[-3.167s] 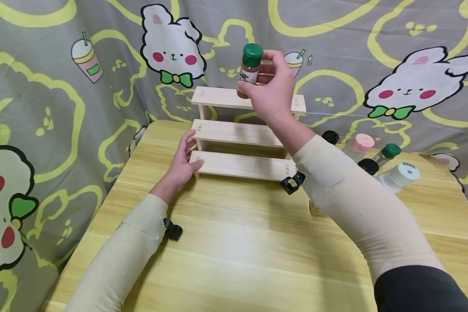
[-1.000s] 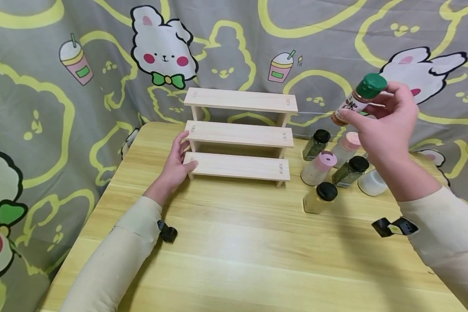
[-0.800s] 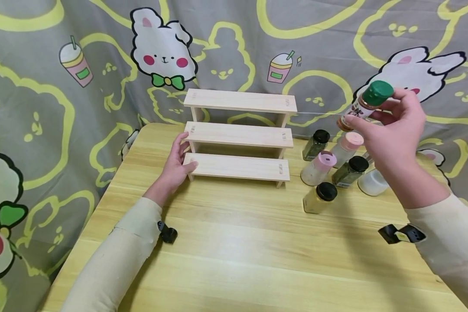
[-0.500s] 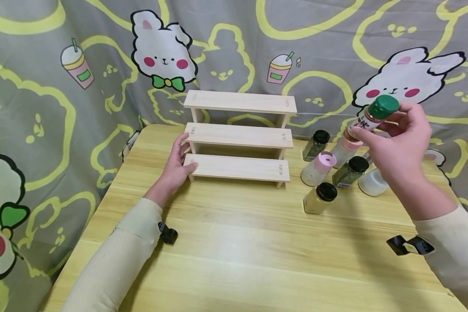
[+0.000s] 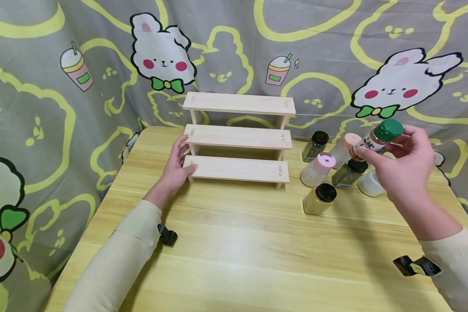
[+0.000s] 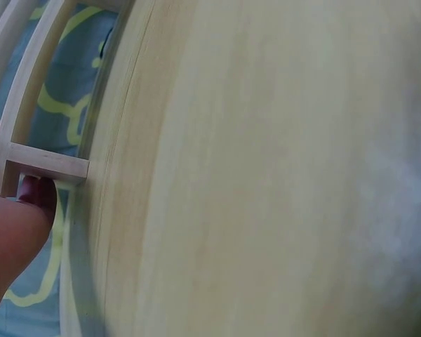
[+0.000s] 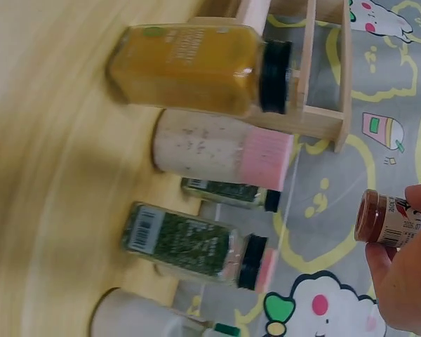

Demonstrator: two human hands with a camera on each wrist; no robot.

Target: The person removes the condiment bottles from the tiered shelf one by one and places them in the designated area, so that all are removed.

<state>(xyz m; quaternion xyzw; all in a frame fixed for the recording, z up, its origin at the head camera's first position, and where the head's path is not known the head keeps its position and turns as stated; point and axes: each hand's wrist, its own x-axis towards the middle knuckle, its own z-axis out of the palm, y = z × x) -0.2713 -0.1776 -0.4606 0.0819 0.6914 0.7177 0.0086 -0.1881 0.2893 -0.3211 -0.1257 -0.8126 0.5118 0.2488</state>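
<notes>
My right hand (image 5: 407,162) pinches a spice jar (image 5: 370,142) with a green lid, a white label and reddish-brown contents. The jar is tilted, lid up to the right, above the group of bottles at the right of the table. In the right wrist view the jar's (image 7: 386,219) base points left. My left hand (image 5: 174,167) grips the left end of a three-step wooden rack (image 5: 238,168), thumb on the lowest step and fingers at its side. The left wrist view shows the rack's end (image 6: 49,163) between thumb and fingers.
Right of the rack stand a yellow-filled jar (image 5: 319,199) with a black lid, a pink-capped bottle (image 5: 316,171), two black-lidded jars of green herbs (image 5: 313,147), another pink-capped bottle (image 5: 341,149) and a white container (image 5: 370,184). A patterned curtain (image 5: 226,52) hangs behind the table.
From over the rack's top step, my right hand has carried the green-lidded jar right, then lowered it toward the bottles, tilting it. My left hand has stayed at the rack.
</notes>
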